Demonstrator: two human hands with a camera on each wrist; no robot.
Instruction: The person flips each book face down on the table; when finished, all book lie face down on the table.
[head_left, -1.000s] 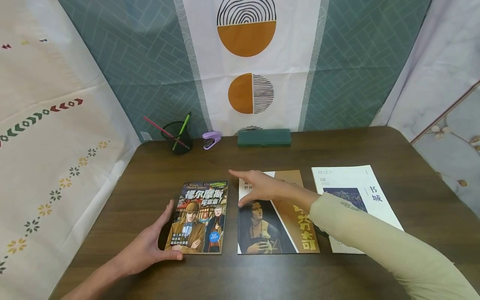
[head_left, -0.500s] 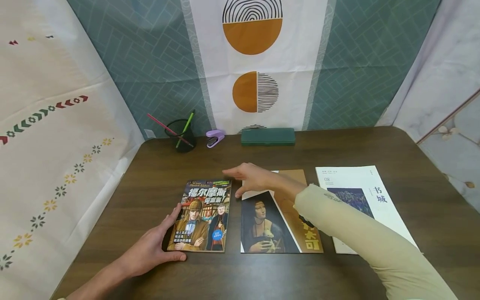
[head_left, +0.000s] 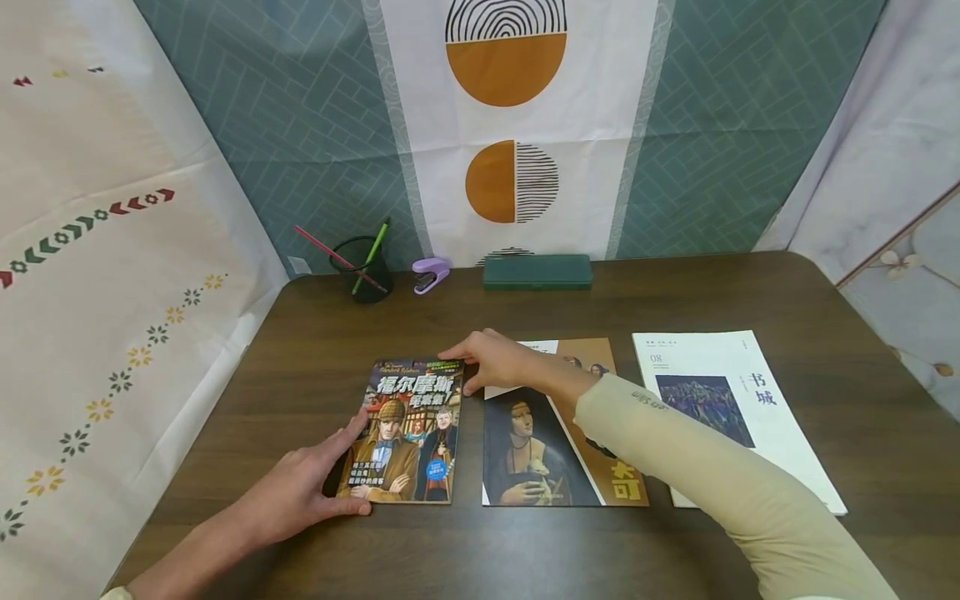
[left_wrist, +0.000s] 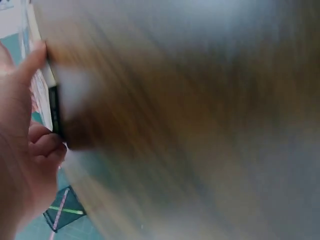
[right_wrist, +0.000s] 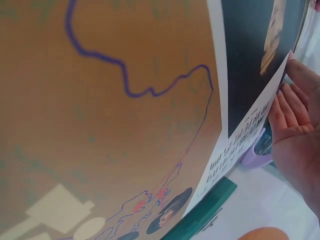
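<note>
An illustrated comic-style book [head_left: 393, 437] lies flat on the table, a detective in a cap on its cover. At its lower left corner is my left hand [head_left: 303, 492], thumb by the near edge and fingers along the left edge. The left wrist view shows that hand [left_wrist: 22, 140] against the book's edge [left_wrist: 47, 95]. My right hand [head_left: 498, 362] reaches over a brown-and-white art book [head_left: 525, 454], thumb and fingers spread around the comic's upper right corner. In the right wrist view, the art book [right_wrist: 100, 130] fills most of the picture beside the right hand [right_wrist: 300, 135].
A white book [head_left: 757, 417] lies at the right, partly under the right sleeve [head_left: 697, 450]. Along the back of the dark wooden table [head_left: 525, 554] stand a black pen cup [head_left: 371, 279] with two pencils, a purple stapler [head_left: 431, 274] and a green case [head_left: 537, 272].
My right hand has moved left across the art book and come down to the comic's upper right corner. My left hand stays by the lower left corner. The head view has shifted slightly.
</note>
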